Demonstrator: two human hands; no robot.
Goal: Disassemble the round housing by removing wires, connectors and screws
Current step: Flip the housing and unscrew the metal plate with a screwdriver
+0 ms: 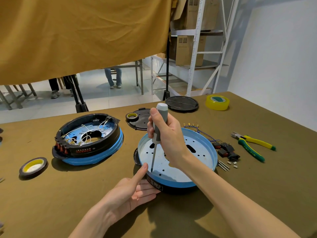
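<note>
Left hand (130, 194) flat-fingered against near wall of round blue-and-black housing (202, 170) on olive tabletop (68, 194), thumb up on rim, right hand (167, 140) fisted around grey-handled screwdriver (158, 127), shaft near-upright, tip down inside housing's near-left edge, second wired housing (89, 140) further left.

The right hand (169, 140) and forearm are covering the middle of the round housing (176, 162) floor. The screwdriver (158, 131) tip is too small to resolve against any screw. The left hand (132, 191) is hiding part of the label (155, 183), whose print is unreadable. The picture's lower edge is cropping both forearms.
</note>
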